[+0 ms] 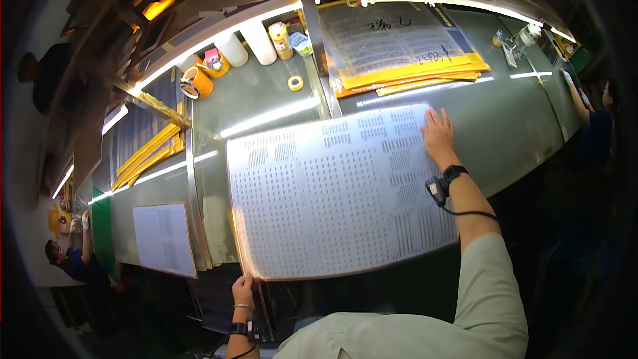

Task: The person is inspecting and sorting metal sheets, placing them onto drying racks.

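Observation:
A large pale circuit board panel (319,206) with copper-coloured edges lies tilted across the near edge of the green-grey bench. Rows of small dark marks cover its face. At its near left corner, my left hand (244,290) is closed in a pinch on the edge. My right hand (438,134) rests by the far right corner, fingers stretched out along the edge; its thumb side meets the panel. A black strap with a small device (438,189) sits on my right wrist, and a similar one (243,328) on my left.
A smaller pale panel (164,239) lies to the left. Yellow-edged film sheets (405,40) are stacked behind, with more (149,149) at far left. Tape rolls (197,84) and bottles (258,42) stand at the back beside a metal post (312,33). Other people (73,259) work at both sides.

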{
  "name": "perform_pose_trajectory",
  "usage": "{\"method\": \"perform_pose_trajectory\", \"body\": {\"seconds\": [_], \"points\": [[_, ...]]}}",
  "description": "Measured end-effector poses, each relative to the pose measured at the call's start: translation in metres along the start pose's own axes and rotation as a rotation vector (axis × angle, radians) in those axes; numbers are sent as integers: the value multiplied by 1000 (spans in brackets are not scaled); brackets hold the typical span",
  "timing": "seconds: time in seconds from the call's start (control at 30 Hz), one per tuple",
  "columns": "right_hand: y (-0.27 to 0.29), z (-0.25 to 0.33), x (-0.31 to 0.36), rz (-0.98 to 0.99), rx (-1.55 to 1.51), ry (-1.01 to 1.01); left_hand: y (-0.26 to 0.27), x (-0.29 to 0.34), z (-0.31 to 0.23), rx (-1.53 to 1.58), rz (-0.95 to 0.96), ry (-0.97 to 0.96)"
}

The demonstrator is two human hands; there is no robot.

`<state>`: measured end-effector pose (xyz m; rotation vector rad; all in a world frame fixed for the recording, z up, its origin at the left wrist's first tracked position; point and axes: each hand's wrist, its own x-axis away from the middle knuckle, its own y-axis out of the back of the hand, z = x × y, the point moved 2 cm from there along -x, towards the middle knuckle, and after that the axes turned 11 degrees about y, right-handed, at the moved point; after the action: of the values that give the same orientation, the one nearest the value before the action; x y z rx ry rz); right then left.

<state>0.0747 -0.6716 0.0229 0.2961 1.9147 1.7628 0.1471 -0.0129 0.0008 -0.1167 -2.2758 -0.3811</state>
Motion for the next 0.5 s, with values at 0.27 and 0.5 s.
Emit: {"method": "perform_pose_trajectory", "body": {"seconds": [0.27, 0.5], "points": [[-18, 9, -34, -26, -52, 5, -32, 18, -132, -1046, -560, -936], [-22, -2, -30, -194, -19, 132, -141, -127, -244, -1125, -512, -959]]}}
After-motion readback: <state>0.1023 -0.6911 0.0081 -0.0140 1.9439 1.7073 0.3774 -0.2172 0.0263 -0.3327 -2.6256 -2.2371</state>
